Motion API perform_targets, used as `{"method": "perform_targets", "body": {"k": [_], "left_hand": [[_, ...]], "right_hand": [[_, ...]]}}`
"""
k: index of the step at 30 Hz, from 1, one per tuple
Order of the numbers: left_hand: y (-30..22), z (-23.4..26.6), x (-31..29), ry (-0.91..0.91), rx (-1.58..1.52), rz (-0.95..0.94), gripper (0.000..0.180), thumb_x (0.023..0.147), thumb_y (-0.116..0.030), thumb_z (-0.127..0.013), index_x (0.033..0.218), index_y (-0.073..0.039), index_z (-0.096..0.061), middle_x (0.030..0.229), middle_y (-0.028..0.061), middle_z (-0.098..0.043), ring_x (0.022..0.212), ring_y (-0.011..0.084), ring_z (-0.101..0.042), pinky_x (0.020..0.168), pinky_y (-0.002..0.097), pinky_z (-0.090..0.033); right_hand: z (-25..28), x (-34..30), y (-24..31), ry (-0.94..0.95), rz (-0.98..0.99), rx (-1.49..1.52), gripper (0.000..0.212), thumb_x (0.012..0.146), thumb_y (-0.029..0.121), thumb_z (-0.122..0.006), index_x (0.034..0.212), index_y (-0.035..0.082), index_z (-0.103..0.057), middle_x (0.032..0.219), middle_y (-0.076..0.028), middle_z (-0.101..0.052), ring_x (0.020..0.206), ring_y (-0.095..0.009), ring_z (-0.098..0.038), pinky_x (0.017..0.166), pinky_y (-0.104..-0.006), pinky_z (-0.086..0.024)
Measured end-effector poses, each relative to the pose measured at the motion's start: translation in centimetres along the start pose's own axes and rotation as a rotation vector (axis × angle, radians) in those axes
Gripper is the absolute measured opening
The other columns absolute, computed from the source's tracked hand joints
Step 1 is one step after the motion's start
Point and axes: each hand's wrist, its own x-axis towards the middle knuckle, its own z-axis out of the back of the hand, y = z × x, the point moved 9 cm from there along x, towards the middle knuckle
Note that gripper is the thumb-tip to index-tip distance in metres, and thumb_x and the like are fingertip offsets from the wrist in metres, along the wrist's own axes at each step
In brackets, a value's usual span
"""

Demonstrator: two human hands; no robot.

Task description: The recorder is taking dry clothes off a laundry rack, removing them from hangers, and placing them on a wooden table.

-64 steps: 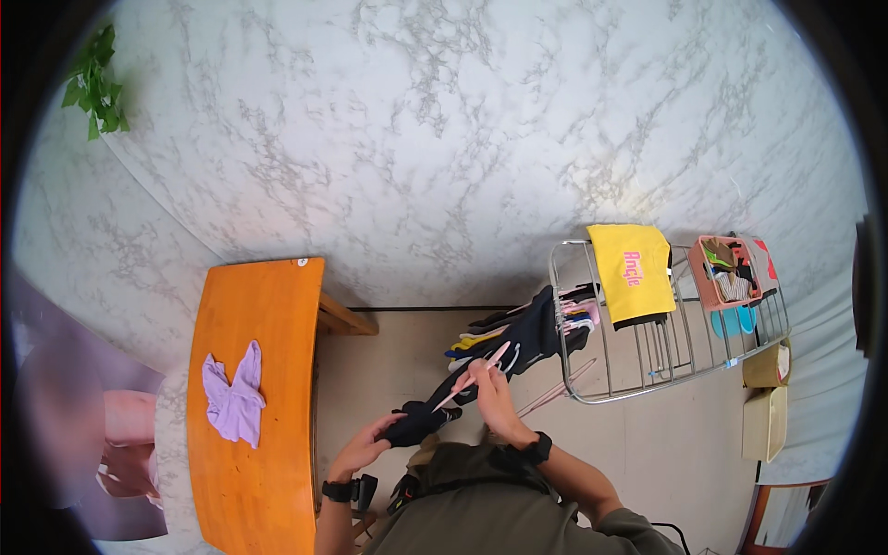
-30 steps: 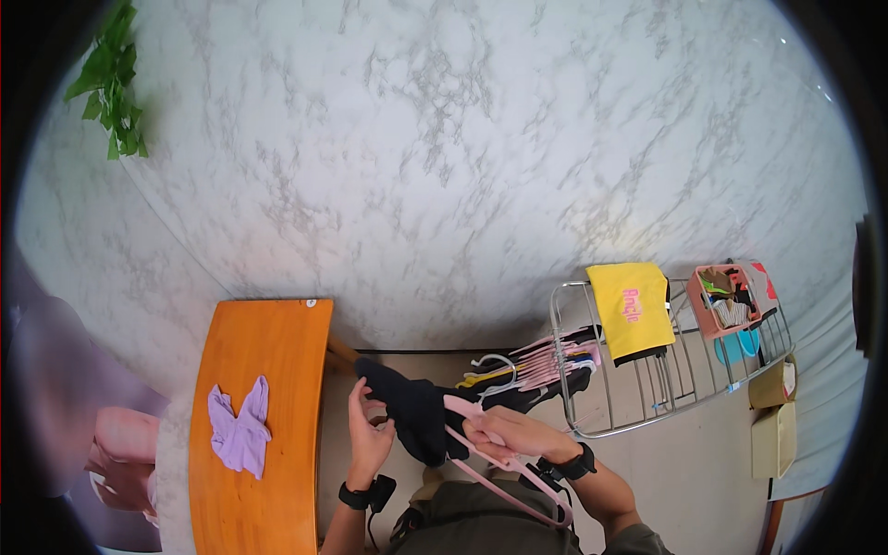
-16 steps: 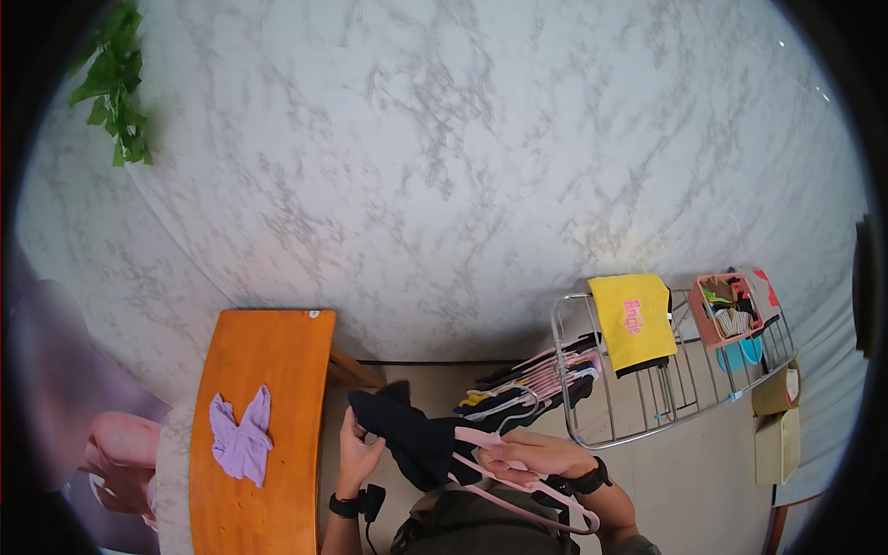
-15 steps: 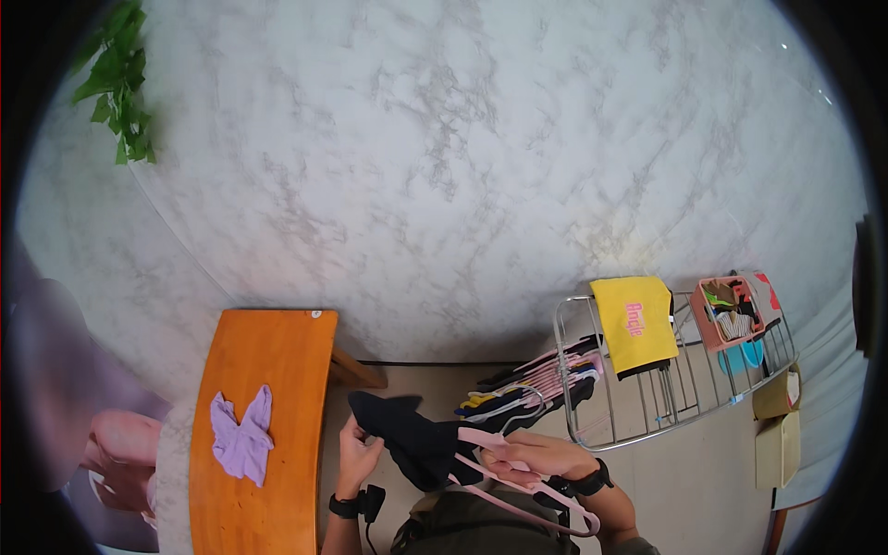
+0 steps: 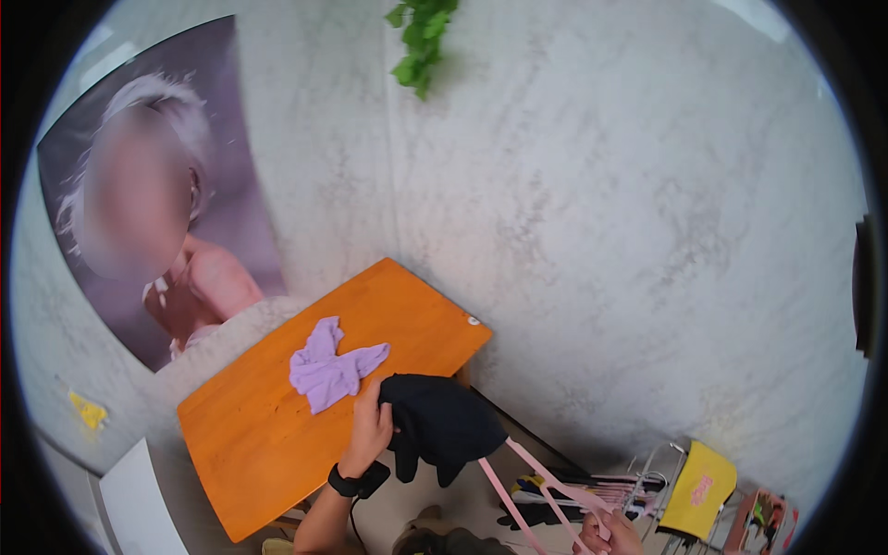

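left hand (image 5: pixel 372 424): forearm up from the lower edge, black wrist device (image 5: pixel 359 480) on it, fingers curled on the left edge of the black garment (image 5: pixel 442 416), thumb lower; it's a partly closed pinch, some fingertips hidden. right hand (image 5: pixel 610 534): at the lower edge, right of centre, closed around the pink hanger (image 5: pixel 525 456), knuckles up, wrist cut off by the frame. garment sits between the hands, in front of the near long edge of the wooden table (image 5: pixel 254 462); can't tell how high above it. its long axis runs upper left to lower right: upper-left end at the left hand, lower-right end toward the right hand, two loose flaps dangling below. hanger continues roughly that line, its pink bars running from the garment's lower-right edge down to the right hand; the part inside the cloth is hidden. lilac garment (image 5: pixel 333 370) lies crumpled on the table, just beyond the left hand. hung clothes (image 5: pixel 601 490) on hangers sit low right, behind the hanger bars, partly blocked by them. right of those: yellow cloth (image 5: pixel 703 490) draped on the metal rack, then pink basket (image 5: pixel 737 529) with small items. farther out: poster (image 5: pixel 236 208) on the left wall, green plant (image 5: pixel 425 42) up top.
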Motion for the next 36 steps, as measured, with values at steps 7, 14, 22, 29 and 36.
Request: {"method": "perform_targets", "body": {"k": [7,14,22,29,36], "left_hand": [[-8.2,13.1,1.6,-0.352,0.269,-0.462,0.037,0.070,0.016,-0.034,0.100,0.003,-0.052,0.090,0.0159,-0.055,0.078,0.0257,-0.058,0.070,0.0277,-0.046],[-11.7,23.7,2.7,-0.633,0.276,-0.625,0.037,0.066,0.016,-0.033,0.096,0.004,-0.052,0.084,0.0186,-0.051,0.081,0.0330,-0.052,0.076,0.0294,-0.041],[-6.8,28.3,3.4,-0.712,0.315,-0.574,0.032,0.068,0.015,-0.038,0.095,0.002,-0.052,0.088,0.0185,-0.052,0.085,0.0343,-0.053,0.078,0.0320,-0.042],[13.1,28.8,4.2,-0.687,0.465,-0.240,0.032,0.069,0.013,-0.043,0.099,0.001,-0.050,0.096,0.0209,-0.051,0.092,0.0404,-0.051,0.081,0.0403,-0.043],[35.3,26.0,-1.5,-0.419,0.670,0.391,0.037,0.073,-0.001,-0.049,0.111,-0.004,-0.049,0.108,0.0226,-0.049,0.101,0.0405,-0.050,0.085,0.0471,-0.043]], "right_hand": [[-5.2,5.2,-0.2,-0.080,-0.059,-0.232,0.037,0.094,0.035,-0.039,0.081,0.003,-0.053,0.046,0.002,-0.035,0.041,-0.010,-0.036,0.046,-0.0228,-0.038],[-13.9,9.3,0.0,0.251,-0.066,-0.353,0.043,0.094,0.039,-0.036,0.065,0.008,-0.045,0.046,0.001,-0.034,0.042,-0.010,-0.036,0.046,-0.0213,-0.035],[-19.3,11.0,0.4,0.258,0.005,-0.541,0.048,0.094,0.040,-0.035,0.061,0.007,-0.046,0.048,0.001,-0.038,0.044,-0.008,-0.037,0.044,-0.0211,-0.029],[-20.7,12.2,-1.0,0.254,-0.059,-0.588,0.044,0.094,0.041,-0.037,0.071,0.007,-0.050,0.052,0.002,-0.041,0.046,-0.006,-0.039,0.044,-0.0197,-0.029],[-21.0,12.3,-3.0,0.231,-0.158,-0.506,0.044,0.094,0.044,-0.037,0.071,0.009,-0.048,0.050,0.003,-0.037,0.046,-0.007,-0.039,0.045,-0.0198,-0.032]]}}
